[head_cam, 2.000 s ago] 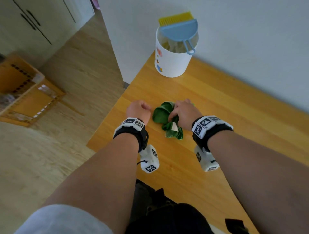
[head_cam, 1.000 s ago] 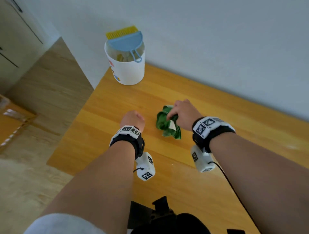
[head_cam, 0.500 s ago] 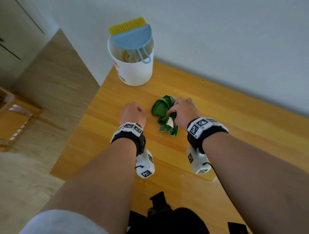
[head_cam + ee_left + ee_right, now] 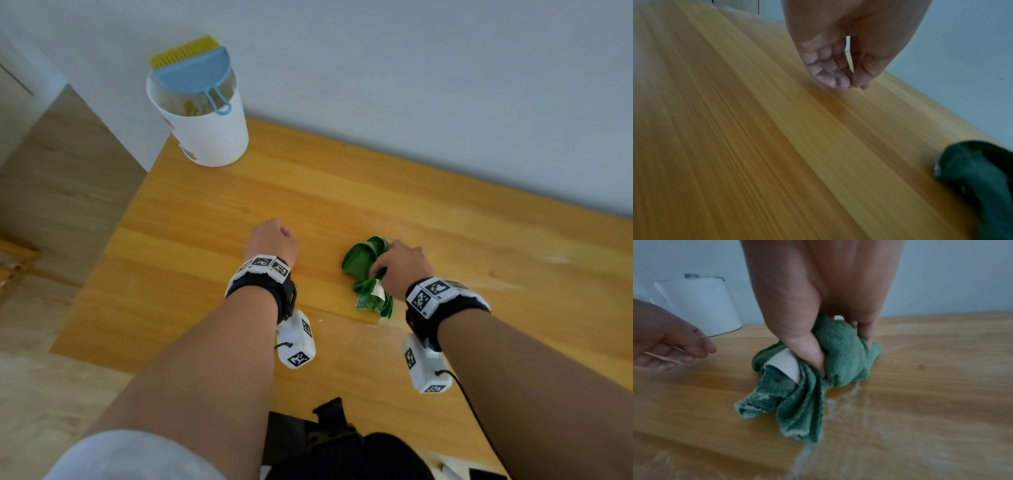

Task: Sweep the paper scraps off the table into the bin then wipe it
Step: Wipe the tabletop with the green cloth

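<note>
A crumpled green cloth (image 4: 361, 265) lies on the wooden table (image 4: 239, 205), and my right hand (image 4: 399, 263) grips it from above. In the right wrist view the thumb (image 4: 812, 353) digs into the cloth (image 4: 844, 356), and a white label shows in its folds. My left hand (image 4: 272, 236) hovers to the cloth's left, apart from it, with fingers (image 4: 830, 78) loosely curled and holding nothing. The white bin (image 4: 209, 137) stands at the table's far left corner, with paper scraps (image 4: 191, 106) inside. A blue dustpan (image 4: 195, 73) and a yellow brush (image 4: 185, 51) rest across its rim.
Pale wet streaks (image 4: 849, 402) mark the wood near the cloth. The table's left edge (image 4: 102, 267) drops to a wooden floor. A wall runs along the far side. A dark bag (image 4: 342, 438) sits at the near edge below my arms.
My right hand has slid the cloth to the right, away from the left hand. The left hand stays over the same spot, empty.
</note>
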### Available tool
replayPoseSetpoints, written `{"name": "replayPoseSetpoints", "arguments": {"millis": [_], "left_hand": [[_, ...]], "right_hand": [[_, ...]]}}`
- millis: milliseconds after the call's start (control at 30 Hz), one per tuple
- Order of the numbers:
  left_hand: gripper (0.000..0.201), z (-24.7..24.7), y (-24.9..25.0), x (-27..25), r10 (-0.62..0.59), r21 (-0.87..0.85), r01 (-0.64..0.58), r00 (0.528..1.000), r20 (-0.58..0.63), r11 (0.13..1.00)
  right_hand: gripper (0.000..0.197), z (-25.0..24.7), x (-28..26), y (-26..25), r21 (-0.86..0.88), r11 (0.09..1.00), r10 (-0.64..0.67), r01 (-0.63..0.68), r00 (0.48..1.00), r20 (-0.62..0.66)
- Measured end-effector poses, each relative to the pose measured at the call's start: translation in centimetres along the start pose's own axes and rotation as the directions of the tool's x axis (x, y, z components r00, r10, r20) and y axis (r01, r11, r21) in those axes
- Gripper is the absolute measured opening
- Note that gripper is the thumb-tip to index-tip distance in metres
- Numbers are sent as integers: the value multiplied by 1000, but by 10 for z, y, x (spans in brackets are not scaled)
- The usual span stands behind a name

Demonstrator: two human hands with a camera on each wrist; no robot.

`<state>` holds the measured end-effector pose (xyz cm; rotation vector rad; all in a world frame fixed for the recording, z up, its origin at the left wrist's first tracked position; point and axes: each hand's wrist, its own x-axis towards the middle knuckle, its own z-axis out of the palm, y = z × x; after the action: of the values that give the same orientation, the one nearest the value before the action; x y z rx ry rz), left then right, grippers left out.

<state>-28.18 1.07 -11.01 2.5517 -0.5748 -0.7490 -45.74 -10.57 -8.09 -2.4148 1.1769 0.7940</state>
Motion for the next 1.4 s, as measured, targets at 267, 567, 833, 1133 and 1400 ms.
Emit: {"name": "replayPoseSetpoints", "arguments": {"millis": [267,567,833,1133,1400], "left_hand": [[18,9,15,-9,18,-38,-18,1000,-1,999],[24,-9,42,59,122,-58,-121,992,12,991],[18,0,51,103,198,30,-197,980,-29,980],[16,14,56,104,165,66,-159,982,-88,985],[15,23,62,74,212,62,-211,977,-2,976]], "right_hand": [[44,-31,-4,17,220,972,-59,77,994,-88],[47,-114,85,-2,280,957,39,78,920,-389],[59,-92,135,9,44,994,112,-105,972,-206],[49,-78,133,23,31,997,68,-64,980,-186],[49,-60,90,31,116,992,-29,45,990,-139]]}}
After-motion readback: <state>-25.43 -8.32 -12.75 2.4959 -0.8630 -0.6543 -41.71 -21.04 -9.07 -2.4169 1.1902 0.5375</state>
